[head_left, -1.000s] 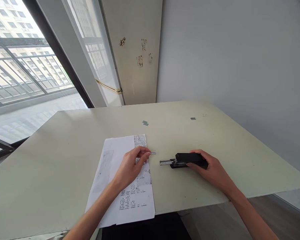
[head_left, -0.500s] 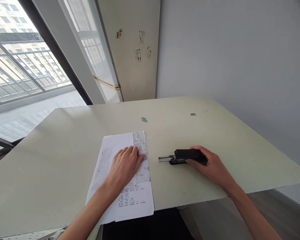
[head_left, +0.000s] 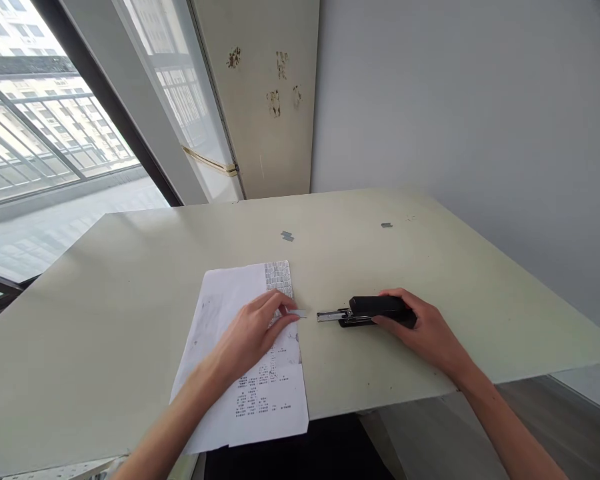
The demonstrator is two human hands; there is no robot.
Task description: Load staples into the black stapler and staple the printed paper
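In the head view, my left hand (head_left: 257,327) is closed in a pinch over the printed papers (head_left: 230,283). Between its thumb and fingers is a thin silver strip of staples (head_left: 298,313), its end pointing right past the paper's edge. My right hand (head_left: 427,327) is wrapped round the back of a black stapler (head_left: 377,307) lying on the table. From the stapler's front, its metal staple tray (head_left: 331,317) sticks out to the left. A small gap separates the strip's tip from that tray.
More silver staple strips (head_left: 287,236) lie farther back on the pale table (head_left: 130,320), and another short strip (head_left: 387,225) sits at the back right. A grey wall (head_left: 455,100) rises on the right, a worn cream fridge (head_left: 265,147) behind, windows to the left.
My left hand has lifted from lying flat on the papers into a pinch, bringing the strip of staples rightward toward the stapler. My right hand and the stapler have stayed put.
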